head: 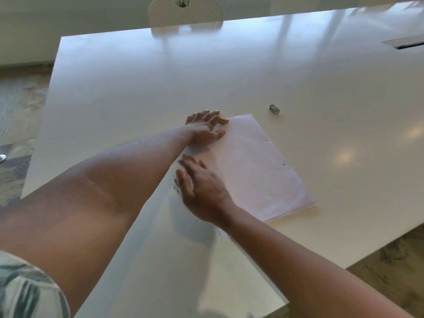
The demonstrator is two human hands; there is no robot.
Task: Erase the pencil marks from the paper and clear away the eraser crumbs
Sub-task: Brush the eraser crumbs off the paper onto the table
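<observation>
A thin stack of white paper [254, 166] lies on the white table [160, 88], turned at an angle. My left hand [204, 127] presses with spread fingers on the paper's far left corner. My right hand [202, 189] is flat with straight fingers at the paper's left edge, blurred by motion. Just left of its fingers is a small pile of dark eraser crumbs [175, 185] on the table. A few dark specks [266, 141] sit on the sheet near its right edge. A small grey eraser [274, 109] lies on the table beyond the paper's far corner.
The table's left edge and near right edge drop to patterned carpet [18, 115]. A white perforated chair [185, 13] stands at the far side. A cable slot [406, 44] is set in the table at the far right.
</observation>
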